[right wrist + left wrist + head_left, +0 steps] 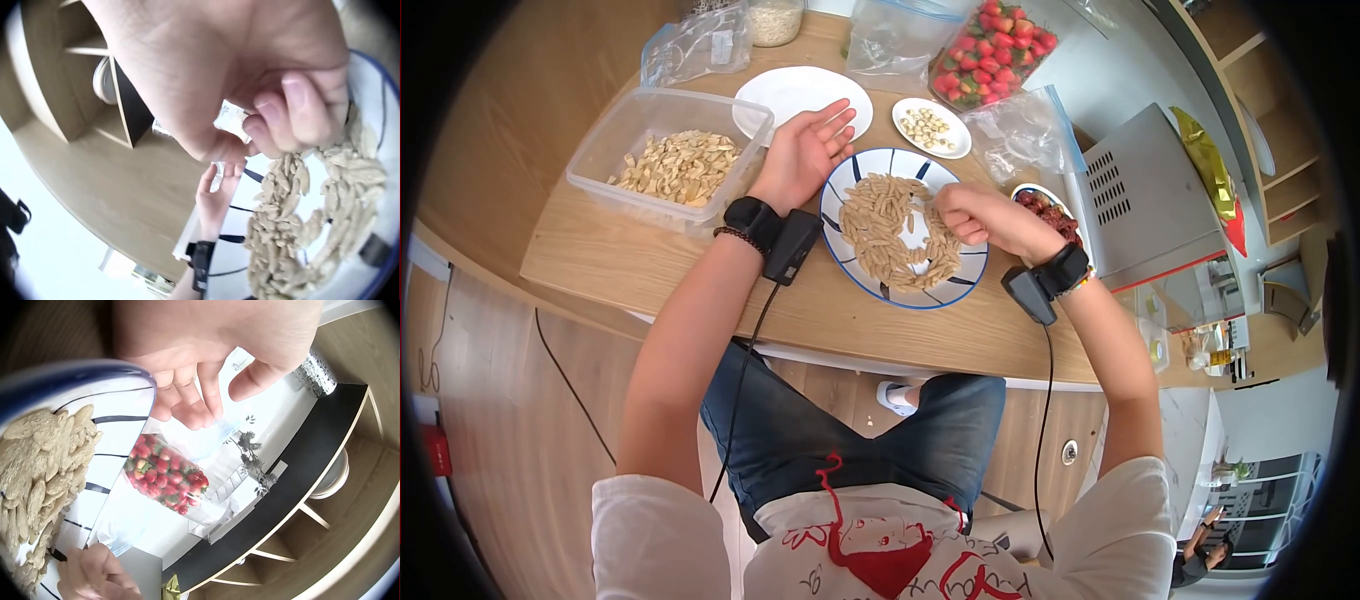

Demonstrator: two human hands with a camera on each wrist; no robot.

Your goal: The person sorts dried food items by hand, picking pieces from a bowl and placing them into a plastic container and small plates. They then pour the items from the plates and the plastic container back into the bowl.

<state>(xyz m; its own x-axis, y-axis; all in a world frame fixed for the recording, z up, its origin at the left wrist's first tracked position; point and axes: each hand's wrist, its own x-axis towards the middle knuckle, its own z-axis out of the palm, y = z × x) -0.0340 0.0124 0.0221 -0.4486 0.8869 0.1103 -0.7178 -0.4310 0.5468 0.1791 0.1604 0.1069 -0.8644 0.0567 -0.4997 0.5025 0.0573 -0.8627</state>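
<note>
A round white plate (833, 228) with a blue rim and dark stripes bears a ring of tan, elongated pieces (878, 222), with a bare patch in the middle. Over the plate's right side is my right hand (980, 215), its fingers curled in and the thumb meeting the index finger. No piece shows between those fingertips in the right wrist view. My left hand (805, 155) is held palm up beside the plate's upper left rim, fingers loosely extended and nothing in them. Behind it lies an oval white plate (775, 90).
A clear plastic tub (595, 165) of pale dried slices stands left. Beyond are a small dish (956, 146) of cream-coloured pieces, a box of strawberries (997, 55) and clear bags (1025, 130). At right, a bowl of dark red dried fruit (1050, 215) sits beside a grey metal appliance (1140, 200).
</note>
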